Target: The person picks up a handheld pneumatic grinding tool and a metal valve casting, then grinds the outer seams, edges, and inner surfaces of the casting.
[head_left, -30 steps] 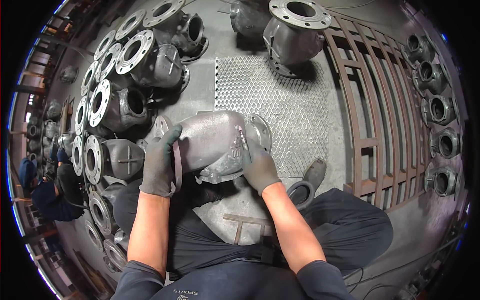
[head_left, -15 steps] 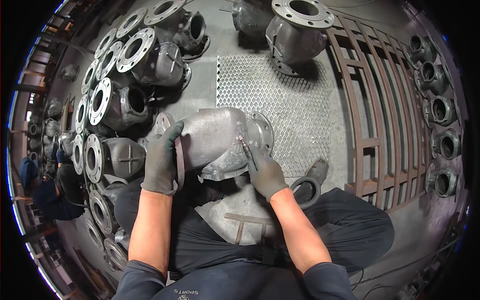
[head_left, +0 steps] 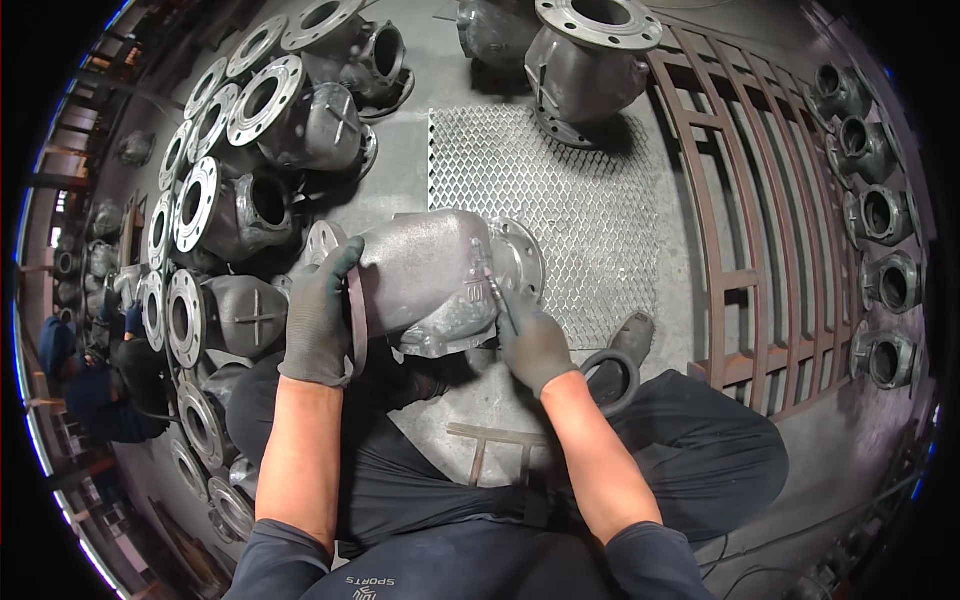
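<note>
A grey metal valve body casting (head_left: 420, 265) lies on its side in front of me, with a round bolt-hole flange at its right end. My gloved left hand (head_left: 320, 325) is closed on the rim of the flange at its near left end, the thumb over the edge. My right hand (head_left: 535, 345), also gloved, is closed around a slim pen-like tool (head_left: 498, 295). The tool's tip touches the casting's right part, beside raised cast markings. The fingers hide most of the tool, so I cannot make out its exact kind.
Several flanged castings (head_left: 265, 100) are stacked on the left. Another casting (head_left: 590, 70) stands upright beyond an expanded-metal mesh sheet (head_left: 560, 190). A rusty steel frame (head_left: 720, 200) lies right, before a row of castings (head_left: 890, 285). A dark ring (head_left: 630, 375) is by my foot. A person (head_left: 110, 390) crouches far left.
The tool's tip has moved slightly on the casting's surface, with my right hand a little lower. Raised markings near it show more. My left hand keeps its hold; the whole view has shifted slightly.
</note>
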Demonstrator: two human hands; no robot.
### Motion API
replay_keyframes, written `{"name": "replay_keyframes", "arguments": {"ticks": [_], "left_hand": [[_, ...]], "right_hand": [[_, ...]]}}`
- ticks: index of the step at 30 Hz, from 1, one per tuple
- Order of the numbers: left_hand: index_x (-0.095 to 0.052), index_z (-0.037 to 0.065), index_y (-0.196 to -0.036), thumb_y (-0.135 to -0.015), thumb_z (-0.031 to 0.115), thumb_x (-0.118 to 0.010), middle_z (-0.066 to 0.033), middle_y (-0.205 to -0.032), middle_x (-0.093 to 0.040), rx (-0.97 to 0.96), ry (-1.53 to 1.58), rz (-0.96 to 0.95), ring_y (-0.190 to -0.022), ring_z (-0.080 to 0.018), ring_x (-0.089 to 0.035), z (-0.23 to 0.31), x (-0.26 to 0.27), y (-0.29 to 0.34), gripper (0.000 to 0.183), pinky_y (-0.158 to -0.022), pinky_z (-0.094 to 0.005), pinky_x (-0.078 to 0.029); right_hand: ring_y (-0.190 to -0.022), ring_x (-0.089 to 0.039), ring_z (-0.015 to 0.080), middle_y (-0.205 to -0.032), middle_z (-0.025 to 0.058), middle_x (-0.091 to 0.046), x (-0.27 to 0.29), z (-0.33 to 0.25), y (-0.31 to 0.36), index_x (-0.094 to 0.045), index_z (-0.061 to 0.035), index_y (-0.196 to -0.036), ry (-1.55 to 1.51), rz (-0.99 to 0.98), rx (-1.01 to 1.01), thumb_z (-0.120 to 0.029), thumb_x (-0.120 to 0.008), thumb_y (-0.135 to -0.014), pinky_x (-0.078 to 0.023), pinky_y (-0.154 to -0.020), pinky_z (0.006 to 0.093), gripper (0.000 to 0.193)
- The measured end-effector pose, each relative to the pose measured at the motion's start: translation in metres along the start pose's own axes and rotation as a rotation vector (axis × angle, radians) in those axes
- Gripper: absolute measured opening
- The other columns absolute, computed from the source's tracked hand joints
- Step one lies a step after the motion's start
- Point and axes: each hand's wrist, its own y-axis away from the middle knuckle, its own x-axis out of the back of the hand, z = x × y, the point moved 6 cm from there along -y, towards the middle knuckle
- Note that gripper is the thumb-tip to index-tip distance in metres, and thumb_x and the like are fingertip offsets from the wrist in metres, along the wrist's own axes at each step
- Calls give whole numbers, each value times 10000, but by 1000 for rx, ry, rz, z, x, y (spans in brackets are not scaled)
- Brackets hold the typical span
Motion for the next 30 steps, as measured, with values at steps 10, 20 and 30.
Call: {"name": "replay_keyframes", "arguments": {"ticks": [10, 20, 30], "left_hand": [[-730, 34, -1034, -992, 252, -766, -6, -901, -666, -31, 58, 52, -784, -124, -617, 5, -8, 8, 226, -713, -300, -492], [-718, 71, -1041, -1003, 272, -759, -13, -898, -669, -31, 54, 69, -767, -144, -630, 3, 6, -4, 209, -698, -305, -514], [-762, 85, -1096, -1028, 197, -721, 1, -956, -723, 22, 76, 27, -835, -131, -669, -2, 7, -5, 137, -779, -287, -562]], "right_hand": [[-1225, -681, 474, -1329, 284, -713, -17, 62, 10, -629, -61, -1481, -118, -71, -337, -195, -633, -1030, -542, -1060, 484, 471], [-1153, -690, 490, -1210, 274, -736, -10, 41, 13, -654, -101, -1434, -169, -40, -154, -197, -627, -1027, -559, -993, 532, 419], [-1090, -702, 497, -1140, 296, -738, 7, 21, -27, -694, -49, -1312, -112, -207, -151, -184, -592, -1012, -561, -947, 530, 345]]}}
